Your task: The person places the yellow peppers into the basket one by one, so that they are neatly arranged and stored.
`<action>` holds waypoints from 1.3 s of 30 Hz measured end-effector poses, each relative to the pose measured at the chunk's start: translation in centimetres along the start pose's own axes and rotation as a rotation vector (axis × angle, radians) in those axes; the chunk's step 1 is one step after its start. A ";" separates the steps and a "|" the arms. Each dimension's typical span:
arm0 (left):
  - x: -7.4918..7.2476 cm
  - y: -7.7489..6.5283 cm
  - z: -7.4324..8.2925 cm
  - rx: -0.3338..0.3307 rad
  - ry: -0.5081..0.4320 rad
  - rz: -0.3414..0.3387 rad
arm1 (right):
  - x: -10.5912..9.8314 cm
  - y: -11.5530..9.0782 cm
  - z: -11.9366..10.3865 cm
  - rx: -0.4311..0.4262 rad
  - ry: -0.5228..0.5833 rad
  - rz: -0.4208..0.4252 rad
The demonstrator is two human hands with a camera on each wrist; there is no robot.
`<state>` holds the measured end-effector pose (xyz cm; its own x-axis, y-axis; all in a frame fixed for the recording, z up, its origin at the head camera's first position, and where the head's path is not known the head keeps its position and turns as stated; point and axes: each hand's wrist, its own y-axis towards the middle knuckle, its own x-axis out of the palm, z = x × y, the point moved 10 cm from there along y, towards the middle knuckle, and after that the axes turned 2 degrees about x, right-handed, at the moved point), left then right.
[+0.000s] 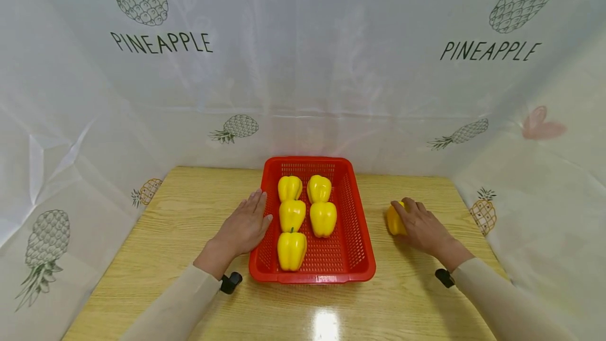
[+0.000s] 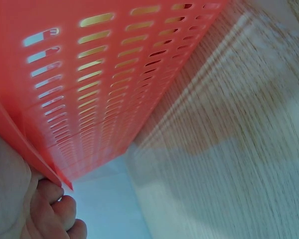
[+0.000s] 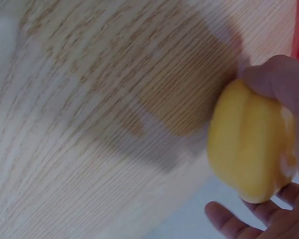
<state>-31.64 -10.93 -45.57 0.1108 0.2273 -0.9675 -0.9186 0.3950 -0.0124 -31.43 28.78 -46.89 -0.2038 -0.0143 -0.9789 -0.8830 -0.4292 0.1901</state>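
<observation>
A red perforated plastic basket (image 1: 358, 220) stands on the table with several yellow bell peppers (image 1: 292, 251) in two columns inside. My left hand (image 1: 243, 225) rests against the basket's left rim, its fingers straight in the head view. From the left wrist, that hand (image 2: 42, 211) shows at the rim, beside the slotted basket wall (image 2: 97, 64). Right of the basket, my right hand (image 1: 423, 228) grips another yellow bell pepper (image 1: 394, 221). The right wrist view has this pepper (image 3: 246, 144) between the thumb and the fingers, close over the wood.
The wooden table (image 1: 199, 199) carries the basket near its middle. White sheeting (image 1: 303, 67) printed with pineapples rises behind and along both sides. A dark wrist device (image 1: 231, 282) sits at the left cuff, another (image 1: 444, 278) at the right.
</observation>
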 end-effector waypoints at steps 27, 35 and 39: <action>-0.1 0.1 0.0 -0.009 0.003 -0.014 | -5.2 1.8 -3.4 -0.017 0.069 0.100; -0.1 0.2 0.1 0.005 0.011 -0.007 | -8.7 3.1 -7.6 -0.035 0.089 0.126; -0.1 0.1 0.1 0.006 0.016 -0.004 | -10.0 3.6 -10.5 -0.071 0.077 0.135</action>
<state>-31.74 -10.84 -45.50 0.1083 0.2110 -0.9715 -0.9159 0.4011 -0.0150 -28.14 17.88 -37.17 -0.2831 -0.1437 -0.9483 -0.8173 -0.4813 0.3169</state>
